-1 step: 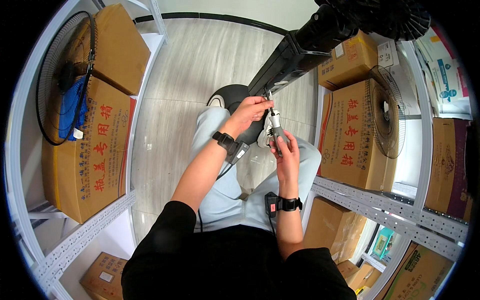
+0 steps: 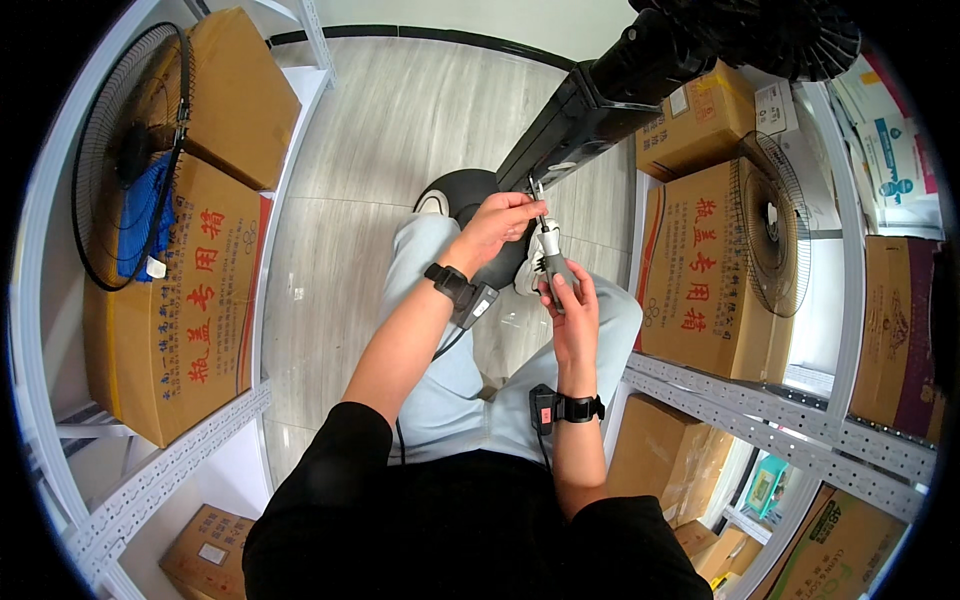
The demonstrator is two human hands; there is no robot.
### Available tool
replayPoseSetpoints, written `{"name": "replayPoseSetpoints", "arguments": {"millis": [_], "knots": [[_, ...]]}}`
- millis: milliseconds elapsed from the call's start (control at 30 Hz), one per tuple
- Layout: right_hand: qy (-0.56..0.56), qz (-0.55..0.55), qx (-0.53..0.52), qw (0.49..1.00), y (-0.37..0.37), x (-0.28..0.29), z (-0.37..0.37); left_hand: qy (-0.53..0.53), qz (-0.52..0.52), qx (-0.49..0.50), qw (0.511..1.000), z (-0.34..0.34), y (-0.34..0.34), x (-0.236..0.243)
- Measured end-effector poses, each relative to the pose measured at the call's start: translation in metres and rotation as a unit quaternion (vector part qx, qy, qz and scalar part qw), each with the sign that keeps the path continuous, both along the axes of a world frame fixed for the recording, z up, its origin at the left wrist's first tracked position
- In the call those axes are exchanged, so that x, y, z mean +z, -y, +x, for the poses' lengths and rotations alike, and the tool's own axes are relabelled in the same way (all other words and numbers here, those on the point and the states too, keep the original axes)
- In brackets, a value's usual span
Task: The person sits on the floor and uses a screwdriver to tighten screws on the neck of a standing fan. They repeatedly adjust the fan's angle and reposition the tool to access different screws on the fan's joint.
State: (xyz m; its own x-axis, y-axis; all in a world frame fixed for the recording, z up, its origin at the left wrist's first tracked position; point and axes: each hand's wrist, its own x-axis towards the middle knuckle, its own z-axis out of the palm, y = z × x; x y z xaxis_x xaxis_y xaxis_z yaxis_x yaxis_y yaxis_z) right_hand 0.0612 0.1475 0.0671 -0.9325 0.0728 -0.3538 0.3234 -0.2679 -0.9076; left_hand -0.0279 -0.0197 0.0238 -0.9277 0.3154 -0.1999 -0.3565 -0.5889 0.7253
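A screwdriver [image 2: 553, 263] with a grey handle and a pale collar points up toward the lower part of a black fan stand [image 2: 560, 130]. My right hand [image 2: 575, 305] is closed around its handle. Farther up, my left hand [image 2: 500, 225] pinches the dark shaft between thumb and fingers. The screwdriver's tip lies close to the column; whether it sits in a screw is too small to tell. A round black base [image 2: 470, 192] supports the column, partly hidden behind my left hand and my shoes. The dark fan head [image 2: 780, 35] is at the top right.
Metal shelves flank me on both sides. On the left, a black wire fan grille [image 2: 92, 225] leans before cardboard boxes [image 2: 215, 300] and a blue cloth [image 2: 140, 225]. Another grille [image 2: 745, 240] leans against a box [image 2: 690, 270] on the right.
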Motion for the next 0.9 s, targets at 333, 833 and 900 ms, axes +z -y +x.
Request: {"name": "replayPoseSetpoints", "arguments": {"millis": [333,833,900], "knots": [[0.022,-0.058,0.07,0.996,-0.011,-0.002,-0.007,0.024,0.003,0.012,1.0,0.001,-0.003,0.007],[0.027,-0.086,0.065,0.994,-0.014,0.005,-0.009,0.011,-0.026,0.011,1.0,-0.001,-0.003,0.003],[0.032,-0.108,0.064,0.992,-0.014,0.006,-0.009,-0.003,0.019,-0.005,1.0,0.0,-0.001,0.003]]}}
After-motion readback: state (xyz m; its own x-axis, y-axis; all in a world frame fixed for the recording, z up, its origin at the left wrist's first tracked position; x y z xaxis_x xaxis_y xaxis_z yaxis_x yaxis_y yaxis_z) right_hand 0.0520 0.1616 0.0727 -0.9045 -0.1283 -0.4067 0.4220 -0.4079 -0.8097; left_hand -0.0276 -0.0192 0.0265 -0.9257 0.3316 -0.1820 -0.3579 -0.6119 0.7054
